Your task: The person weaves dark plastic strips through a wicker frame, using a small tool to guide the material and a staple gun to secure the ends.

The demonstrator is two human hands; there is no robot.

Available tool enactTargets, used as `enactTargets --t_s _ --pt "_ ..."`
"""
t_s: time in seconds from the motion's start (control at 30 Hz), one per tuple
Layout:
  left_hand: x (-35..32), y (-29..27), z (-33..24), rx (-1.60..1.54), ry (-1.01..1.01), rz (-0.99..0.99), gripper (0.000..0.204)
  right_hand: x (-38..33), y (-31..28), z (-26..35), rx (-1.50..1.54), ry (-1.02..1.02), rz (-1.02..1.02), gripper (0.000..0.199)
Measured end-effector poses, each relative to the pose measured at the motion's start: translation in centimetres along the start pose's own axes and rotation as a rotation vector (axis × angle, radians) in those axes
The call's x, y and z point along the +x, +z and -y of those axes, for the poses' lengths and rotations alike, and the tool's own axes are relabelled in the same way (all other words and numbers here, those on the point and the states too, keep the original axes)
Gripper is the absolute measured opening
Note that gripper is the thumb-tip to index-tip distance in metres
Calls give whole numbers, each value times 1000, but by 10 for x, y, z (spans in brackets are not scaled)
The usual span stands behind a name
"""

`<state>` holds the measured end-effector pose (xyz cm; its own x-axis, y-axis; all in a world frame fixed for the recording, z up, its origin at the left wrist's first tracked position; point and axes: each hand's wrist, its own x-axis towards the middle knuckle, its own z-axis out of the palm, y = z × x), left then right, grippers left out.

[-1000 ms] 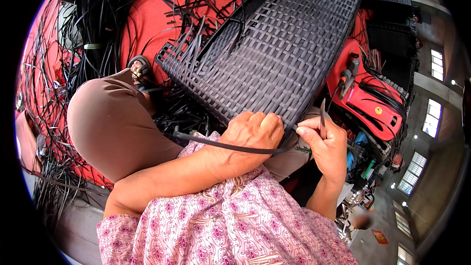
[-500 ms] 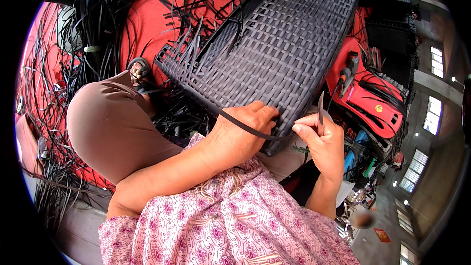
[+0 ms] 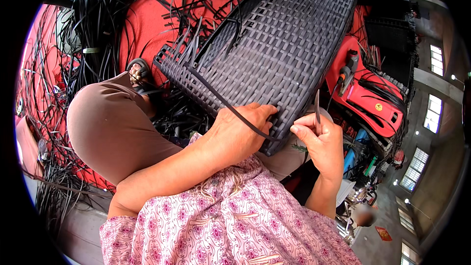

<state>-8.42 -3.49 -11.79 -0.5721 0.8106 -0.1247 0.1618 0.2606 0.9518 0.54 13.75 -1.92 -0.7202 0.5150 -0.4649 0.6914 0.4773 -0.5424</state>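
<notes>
Left hand (image 3: 238,135) grip pinching black strand (image 3: 223,102) against woven panel (image 3: 279,54).

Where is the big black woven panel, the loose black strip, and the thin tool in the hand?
woven panel (image 3: 289,44), head view, on the middle of its weave.
black strip (image 3: 221,99), head view, mid-length across the panel.
thin tool (image 3: 317,110), head view, on its shaft above the right hand (image 3: 321,142).

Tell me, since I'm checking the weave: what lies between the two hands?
In the head view, the woven panel's lower corner and a black strip lie between left hand and right hand.
</notes>
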Motion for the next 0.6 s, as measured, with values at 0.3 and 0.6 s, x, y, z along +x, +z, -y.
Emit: enactTargets --t_s 0.3,0.6 --pt "13 -8 -4 -44 -126 174 34 -1 0 -2 39 -8 -2 16" --pt "15 -13 4 -535 -326 125 24 4 14 7 155 12 -100 16"
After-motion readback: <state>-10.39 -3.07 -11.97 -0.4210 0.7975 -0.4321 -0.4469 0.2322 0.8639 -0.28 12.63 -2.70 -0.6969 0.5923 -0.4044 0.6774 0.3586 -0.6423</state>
